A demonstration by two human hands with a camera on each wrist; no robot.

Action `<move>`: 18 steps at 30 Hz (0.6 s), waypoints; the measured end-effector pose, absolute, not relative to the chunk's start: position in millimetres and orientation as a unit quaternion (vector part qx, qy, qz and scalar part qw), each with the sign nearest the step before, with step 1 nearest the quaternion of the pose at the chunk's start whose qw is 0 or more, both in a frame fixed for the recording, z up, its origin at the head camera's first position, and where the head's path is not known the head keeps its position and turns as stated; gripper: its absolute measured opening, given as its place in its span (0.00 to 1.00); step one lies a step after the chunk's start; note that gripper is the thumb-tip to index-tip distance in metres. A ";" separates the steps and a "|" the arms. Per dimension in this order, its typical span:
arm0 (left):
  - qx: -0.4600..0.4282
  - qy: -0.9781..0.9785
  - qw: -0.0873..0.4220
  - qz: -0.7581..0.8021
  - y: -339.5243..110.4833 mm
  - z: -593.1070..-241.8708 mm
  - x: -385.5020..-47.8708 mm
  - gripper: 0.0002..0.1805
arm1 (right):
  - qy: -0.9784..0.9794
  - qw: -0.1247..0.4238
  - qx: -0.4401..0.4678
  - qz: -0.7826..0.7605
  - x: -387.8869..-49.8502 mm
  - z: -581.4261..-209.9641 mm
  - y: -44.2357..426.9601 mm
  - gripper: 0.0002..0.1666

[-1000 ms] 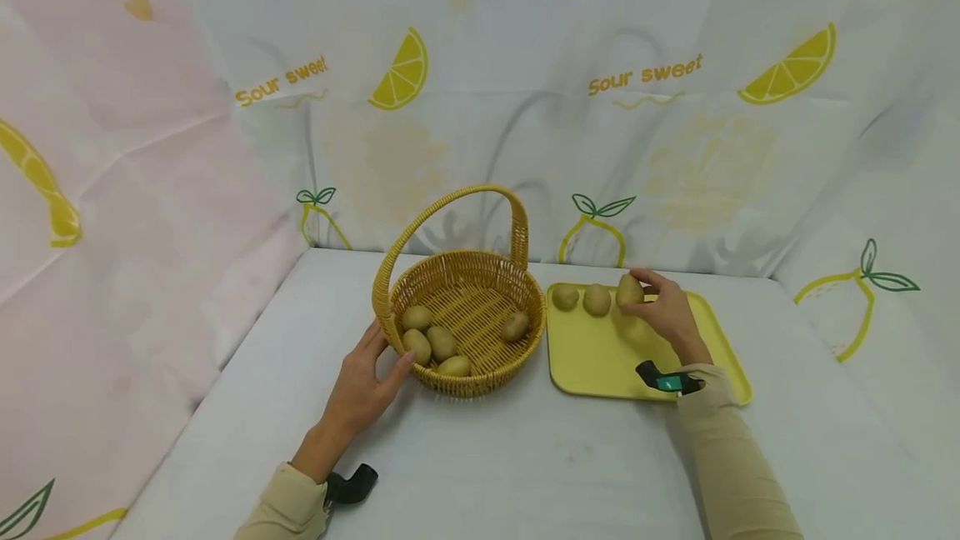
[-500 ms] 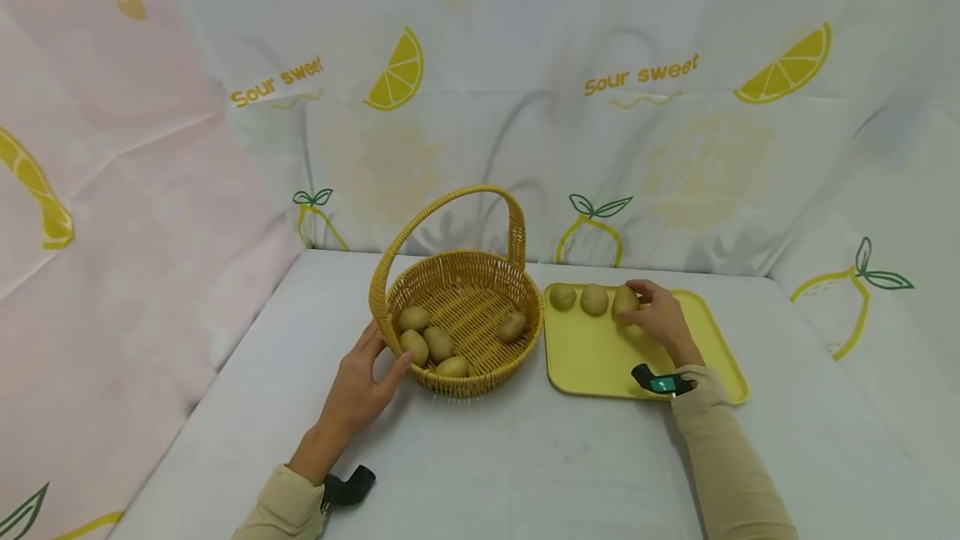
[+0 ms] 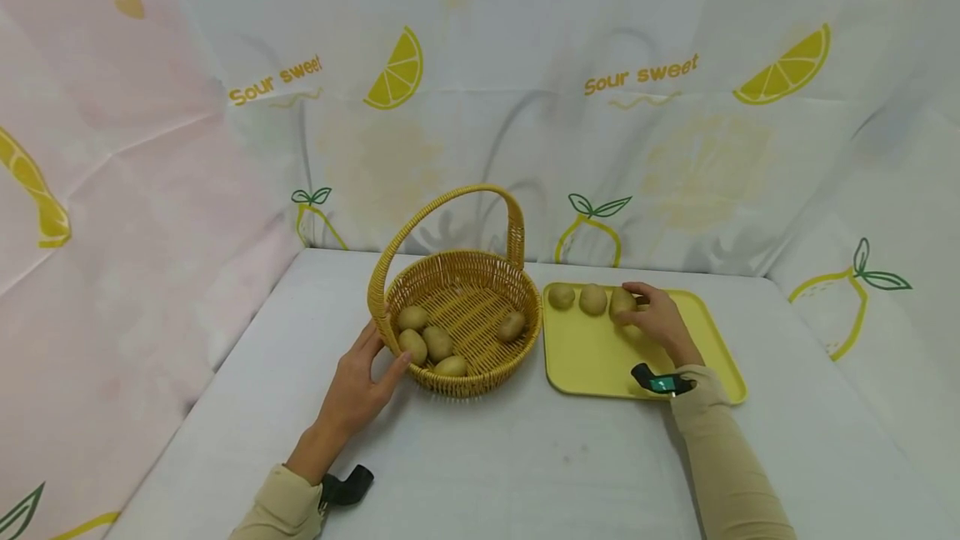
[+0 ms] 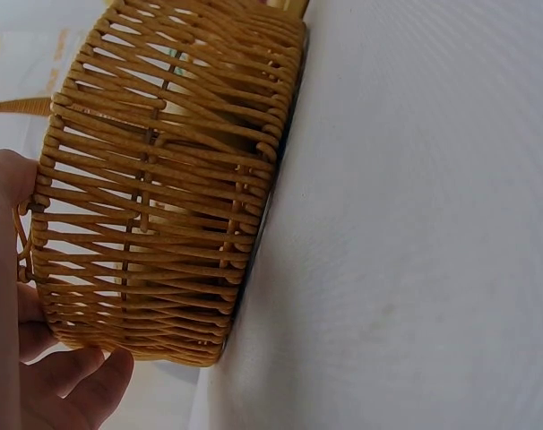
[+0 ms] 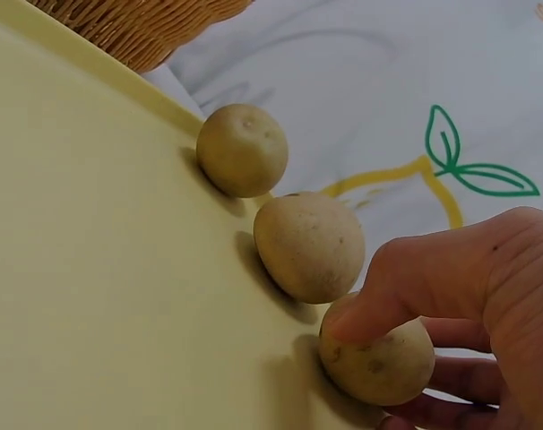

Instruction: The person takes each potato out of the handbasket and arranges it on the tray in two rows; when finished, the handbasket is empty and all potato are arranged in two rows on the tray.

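Here we are with the right hand [image 3: 654,315], and it's pinching: thumb on the near face of a potato [image 5: 383,365], fingers bent around the other side. That potato sits low over the tray [image 3: 600,361], towards its far edge; whether it bears on the surface, we can't quite tell. Just left of the pinch we have a second potato [image 3: 592,300], and beyond that a third [image 3: 561,296], a tidy row of three!

Further left of that grip, right beside the tray, we find the basket [image 3: 468,387], and the left hand [image 3: 356,394] has hold of it: thumb up at the rim, fingers bent against the woven outer wall below the handle [image 3: 515,236]. Inside, we count five more. Four bunch up near the left hand's thumb: one at the back [image 3: 412,317], two side by side [image 3: 413,345] [image 3: 438,343], one in front [image 3: 452,367]. The fifth [image 3: 512,327] lies apart, over on the side nearer the right hand. Under both grips, we see white cloth [image 3: 525,457]; behind them, a lemon-print backdrop [image 3: 465,132].
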State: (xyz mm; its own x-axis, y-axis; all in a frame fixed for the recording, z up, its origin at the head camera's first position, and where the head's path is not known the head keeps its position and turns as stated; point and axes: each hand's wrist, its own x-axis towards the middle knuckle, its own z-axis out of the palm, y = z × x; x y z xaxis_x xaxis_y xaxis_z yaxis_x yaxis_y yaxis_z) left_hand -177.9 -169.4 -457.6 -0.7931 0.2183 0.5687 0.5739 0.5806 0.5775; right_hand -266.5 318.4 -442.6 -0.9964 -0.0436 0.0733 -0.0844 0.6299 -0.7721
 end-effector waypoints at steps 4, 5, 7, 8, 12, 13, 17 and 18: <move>-0.232 -0.859 0.225 -0.397 -169.4 -456.7 -178.1 0.36 | -0.904 0.022 0.040 0.425 -265.7 -441.9 318.7 0.39; -0.231 -0.860 0.224 -0.396 -169.5 -456.5 -178.0 0.36 | -0.904 0.022 0.042 0.425 -265.5 -442.1 319.0 0.39; -0.229 -0.862 0.222 -0.395 -169.4 -455.8 -177.5 0.36 | -0.903 0.021 0.046 0.426 -265.3 -442.5 319.7 0.39; -0.228 -0.862 0.221 -0.394 -169.5 -455.5 -177.3 0.36 | -0.902 0.019 0.048 0.428 -265.0 -442.6 320.1 0.40; -0.225 -0.864 0.218 -0.395 -169.7 -455.6 -177.2 0.36 | -0.902 0.015 0.052 0.429 -264.3 -441.4 322.4 0.41; -0.225 -0.864 0.217 -0.395 -169.8 -455.9 -177.4 0.36 | -0.902 0.016 0.053 0.428 -263.7 -440.1 322.8 0.41; -0.225 -0.864 0.217 -0.395 -170.2 -456.7 -178.5 0.36 | -0.903 0.039 0.065 0.424 -260.5 -427.9 318.7 0.37; -0.226 -0.864 0.219 -0.394 -170.3 -456.7 -178.8 0.36 | -0.900 0.047 0.069 0.427 -259.5 -422.9 315.4 0.36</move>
State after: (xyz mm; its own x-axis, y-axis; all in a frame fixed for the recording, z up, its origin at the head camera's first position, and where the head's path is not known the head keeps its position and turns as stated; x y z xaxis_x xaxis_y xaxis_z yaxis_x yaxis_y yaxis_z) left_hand -178.8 -170.3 -456.7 -0.8023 0.2180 0.5557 0.5626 0.5876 0.5816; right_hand -259.5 315.4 -422.9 -0.9859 -0.0839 0.1446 -0.1650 0.6252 -0.7628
